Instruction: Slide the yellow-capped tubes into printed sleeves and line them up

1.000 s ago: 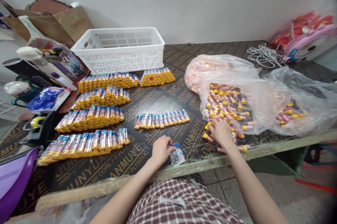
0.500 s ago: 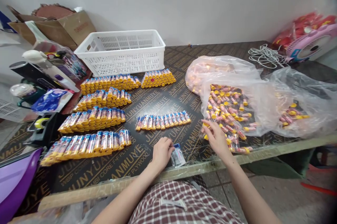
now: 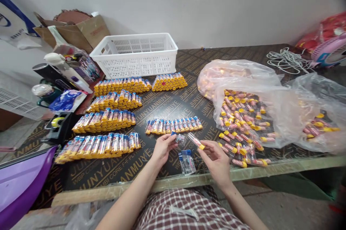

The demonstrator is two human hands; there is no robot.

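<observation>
My left hand (image 3: 164, 148) pinches a small clear plastic sleeve with a blue top (image 3: 179, 138). In my right hand (image 3: 216, 158) is a small clear tube with a yellow cap (image 3: 196, 141), its clear end pointing at the sleeve, a small gap apart. Below and between my hands, flat printed sleeves (image 3: 187, 161) lie on the table near its front edge. Just beyond my hands lies a row of blue-topped, yellow-capped tubes (image 3: 174, 125). Loose pink-labelled tubes (image 3: 238, 143) spill from a plastic bag (image 3: 281, 111) right of my right hand.
Stacked rows of finished-looking tubes (image 3: 105, 120) fill the left of the table, before a white basket (image 3: 135, 61). A tape dispenser (image 3: 58, 127) and purple bin (image 3: 25, 183) stand at far left. A white cable (image 3: 289, 60) and pink fan (image 3: 329, 55) are at back right.
My right hand has come left from the loose tubes with one tube. My left hand has lifted a sleeve off the table. The view has shifted slightly.
</observation>
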